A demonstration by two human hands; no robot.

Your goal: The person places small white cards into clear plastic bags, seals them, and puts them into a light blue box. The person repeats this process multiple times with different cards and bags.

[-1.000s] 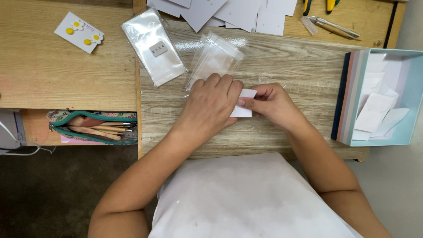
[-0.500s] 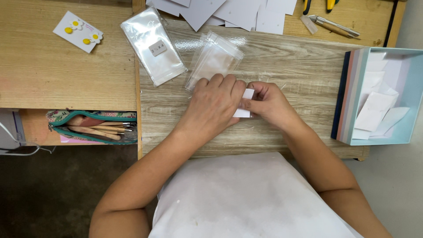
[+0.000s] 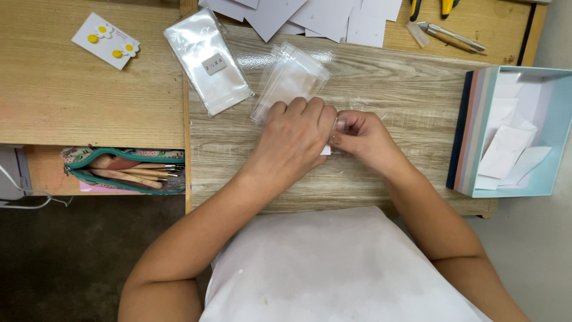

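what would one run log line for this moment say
left hand: covers small white card | right hand: pinches card edge | near: clear plastic sleeve stack | surface: wooden table

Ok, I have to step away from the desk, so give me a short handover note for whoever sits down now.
Left hand: closed over a small white card, of which only a corner shows.
Right hand: fingers pinched at the same spot, meeting the left hand.
Things: stack of clear sleeves just above the hands, labelled pack of sleeves to its left, blank cards at the top edge.
Done: white pieces lie in the blue box.
Left: whether this card is sleeved cannot be seen.
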